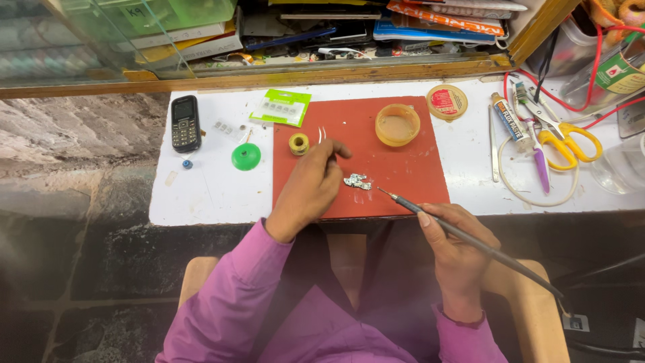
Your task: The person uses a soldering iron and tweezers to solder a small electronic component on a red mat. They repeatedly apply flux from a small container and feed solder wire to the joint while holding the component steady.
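My left hand [310,187] rests on the red mat [403,168], fingers curled near a thin silvery wire [322,134] beside a small yellow solder spool [299,143]. Whether the fingertips pinch the wire is hard to tell. A small silvery circuit piece [357,181] lies on the mat just right of that hand. My right hand [455,245] grips a dark soldering iron [470,240] like a pen, its tip [379,190] pointing left and hovering close to the circuit piece. The iron's cord runs off to the lower right.
On the white bench [201,188]: a black keypad phone [185,123], a green round disc [246,156], a green packet [281,107], a round orange tub [397,124], a flat tin [447,101], a paste tube [506,117], yellow-handled scissors [568,141], tweezers, red wires.
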